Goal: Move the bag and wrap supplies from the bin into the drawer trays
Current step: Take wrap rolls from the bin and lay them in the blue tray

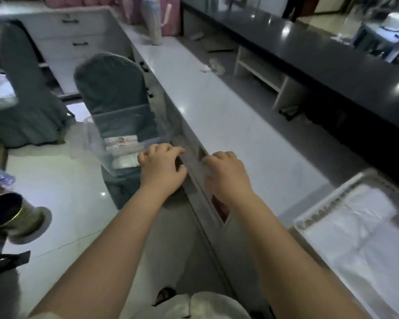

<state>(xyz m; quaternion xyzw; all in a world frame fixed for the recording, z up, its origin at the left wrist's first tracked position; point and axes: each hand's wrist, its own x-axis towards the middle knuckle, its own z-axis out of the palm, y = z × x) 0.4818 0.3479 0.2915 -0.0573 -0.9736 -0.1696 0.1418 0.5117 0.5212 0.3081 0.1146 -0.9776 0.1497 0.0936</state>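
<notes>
A clear plastic bin (93,137) stands on the seat of a grey-covered chair (111,84), left of the white counter (217,107). Inside it lie flat white packets of supplies (121,142). My left hand (161,168) curls its fingers over the top edge of the grey drawer front (195,170) under the counter. My right hand (227,174) grips the same edge a little further right. The drawer shows only a narrow dark gap, with something red (219,208) in it. Its trays are hidden.
A white perforated tray (327,201) with white plastic bags (364,240) sits on the counter at the right. A second covered chair (21,88) and a gold metal can (12,215) are at the left. A long black counter (309,54) runs behind.
</notes>
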